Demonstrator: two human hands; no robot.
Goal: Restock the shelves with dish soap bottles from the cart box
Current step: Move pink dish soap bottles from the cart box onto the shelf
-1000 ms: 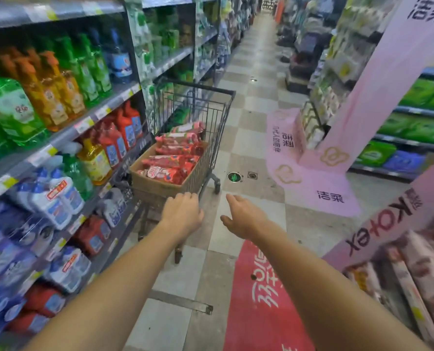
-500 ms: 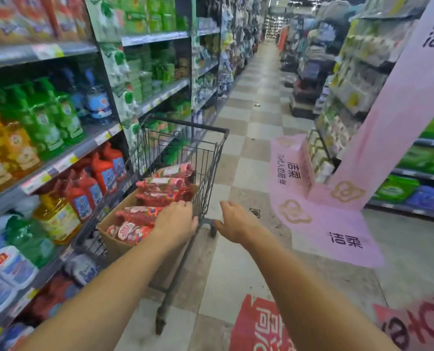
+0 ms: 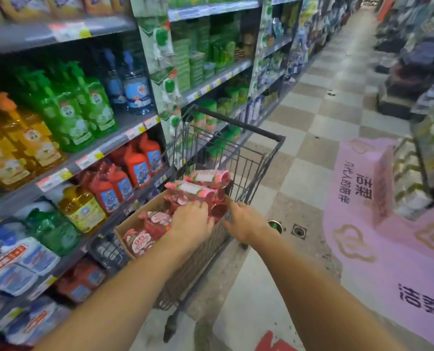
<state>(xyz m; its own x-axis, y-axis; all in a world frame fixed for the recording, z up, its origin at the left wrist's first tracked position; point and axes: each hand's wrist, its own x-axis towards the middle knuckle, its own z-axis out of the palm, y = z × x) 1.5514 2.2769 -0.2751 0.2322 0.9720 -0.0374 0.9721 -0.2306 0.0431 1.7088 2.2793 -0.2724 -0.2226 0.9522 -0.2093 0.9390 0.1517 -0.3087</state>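
Observation:
A wire shopping cart (image 3: 251, 171) stands against the shelving on the left. In it sits a cardboard box (image 3: 132, 223) filled with red and pink dish soap bottles (image 3: 140, 240) lying on their sides. My left hand (image 3: 190, 222) reaches into the box, fingers curled over one red bottle (image 3: 175, 200) that lies among the others. At the cart's near right side, my right hand (image 3: 243, 222) grips the rim (image 3: 223, 233). Beside the cart, the shelf (image 3: 104, 148) carries upright red bottles (image 3: 136, 168) below and green bottles (image 3: 84, 110) above.
Orange, yellow and blue bottles fill the left shelves. A pink paper-goods display (image 3: 378, 236) juts in at the right. Floor drains (image 3: 299, 231) sit right of the cart. The checkered aisle floor (image 3: 319, 115) runs ahead; a red floor sticker (image 3: 274, 344) lies at the bottom edge.
I have come up to the cart. My left hand went from hovering behind it into the box onto a bottle. My right hand moved onto the cart's rim.

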